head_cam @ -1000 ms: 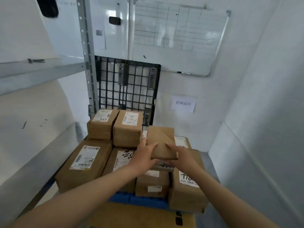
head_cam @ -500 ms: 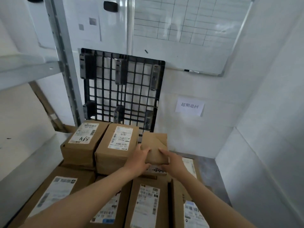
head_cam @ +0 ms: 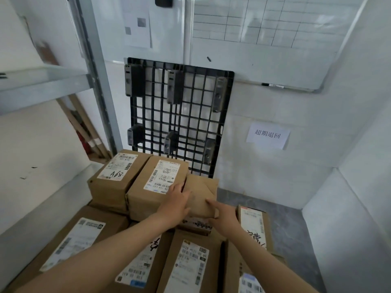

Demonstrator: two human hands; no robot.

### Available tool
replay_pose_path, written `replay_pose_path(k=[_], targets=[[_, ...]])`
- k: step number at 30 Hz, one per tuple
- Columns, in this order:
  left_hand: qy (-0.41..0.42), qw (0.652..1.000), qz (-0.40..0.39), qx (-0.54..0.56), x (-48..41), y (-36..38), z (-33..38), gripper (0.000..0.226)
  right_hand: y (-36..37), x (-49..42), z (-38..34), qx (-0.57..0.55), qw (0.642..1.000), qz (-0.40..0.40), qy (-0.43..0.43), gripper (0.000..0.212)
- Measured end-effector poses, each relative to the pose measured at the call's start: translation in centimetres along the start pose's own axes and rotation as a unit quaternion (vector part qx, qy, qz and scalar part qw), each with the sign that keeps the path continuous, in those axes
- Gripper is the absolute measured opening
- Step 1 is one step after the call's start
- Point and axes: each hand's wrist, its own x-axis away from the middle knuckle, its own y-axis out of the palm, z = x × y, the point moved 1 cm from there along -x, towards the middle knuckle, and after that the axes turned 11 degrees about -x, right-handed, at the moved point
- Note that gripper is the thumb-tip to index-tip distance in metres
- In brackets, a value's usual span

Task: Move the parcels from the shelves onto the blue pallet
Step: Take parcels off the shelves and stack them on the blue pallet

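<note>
Both hands are gripping a small brown parcel (head_cam: 202,194) on top of the stack
The left hand (head_cam: 175,206) is clasping its left side, fingers pressed together against the labelled parcel (head_cam: 156,187) just beside it; the right hand (head_cam: 224,218) is holding the near right corner, one digit lying across the top, the others hidden. The parcel is resting on the lower parcels (head_cam: 190,261), in front of the black pallet (head_cam: 179,115)

A grey concrete floor (head_cam: 275,210) shows at the right, running to the far white wall (head_cam: 285,166). Brown cardboard parcels (head_cam: 190,265) with white labels fill the near left in a layer; what lies under them is hidden. A black plastic grid pallet (head_cam: 179,115) stands on edge against the far wall
</note>
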Motion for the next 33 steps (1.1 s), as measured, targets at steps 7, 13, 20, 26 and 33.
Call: replay_pose_path(k=[7,13,20,26,33], targets=[[-0.034,0.999,-0.027,0.015,1.0,-0.7,0.2,0.067,-1.0,0.4,-1.3,0.076,0.996,-0.045,-0.014,0.080],[-0.093,0.995,-0.001,0.035,4.3,-1.7,0.1,0.057,-2.1,1.3,-3.8,0.118,0.988,-0.039,-0.091,0.081],[-0.208,0.978,0.018,0.007,12.9,-1.9,-1.8,0.061,2.1,3.3,-7.2,0.172,0.959,-0.088,-0.209,0.067],[-0.319,0.948,0.009,0.003,22.9,-2.8,-4.2,0.058,8.9,7.5,-10.9,0.140,0.921,-0.225,-0.285,0.074],[-0.433,0.899,0.066,0.013,36.2,-5.1,-5.9,0.056,17.0,15.6,-17.3,0.186,0.862,-0.291,-0.372,0.049]])
